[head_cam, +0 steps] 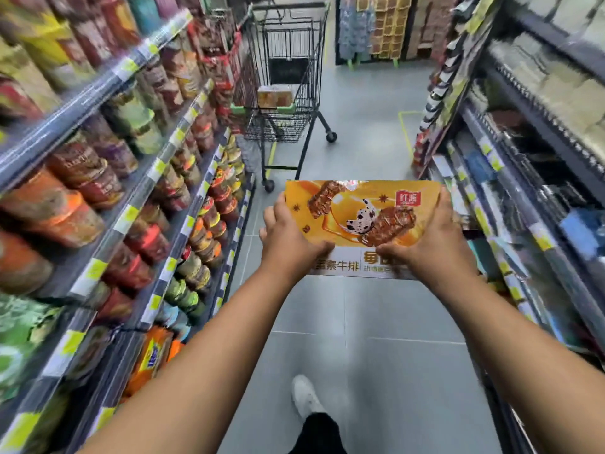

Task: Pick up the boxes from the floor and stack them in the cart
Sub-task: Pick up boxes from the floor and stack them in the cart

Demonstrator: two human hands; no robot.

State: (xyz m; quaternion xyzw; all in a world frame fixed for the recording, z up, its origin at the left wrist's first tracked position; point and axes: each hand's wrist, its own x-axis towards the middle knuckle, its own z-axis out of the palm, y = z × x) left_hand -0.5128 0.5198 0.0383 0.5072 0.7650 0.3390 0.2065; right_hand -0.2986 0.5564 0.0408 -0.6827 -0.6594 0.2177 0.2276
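I hold a flat yellow snack box (357,217) with red-brown food pictures out in front of me, above the aisle floor. My left hand (288,237) grips its left edge, thumb on top. My right hand (429,244) grips its right edge the same way. Ahead, up the aisle, stands a black wire shopping cart (288,70) with its handle end toward me. A brownish box (275,95) lies inside its basket.
Shelves of cup noodles and snack packs (131,191) line the left side close to the cart. Shelves of packaged goods (523,191) line the right. Grey tiled floor (366,322) runs between them. My white shoe (304,394) is on the floor below.
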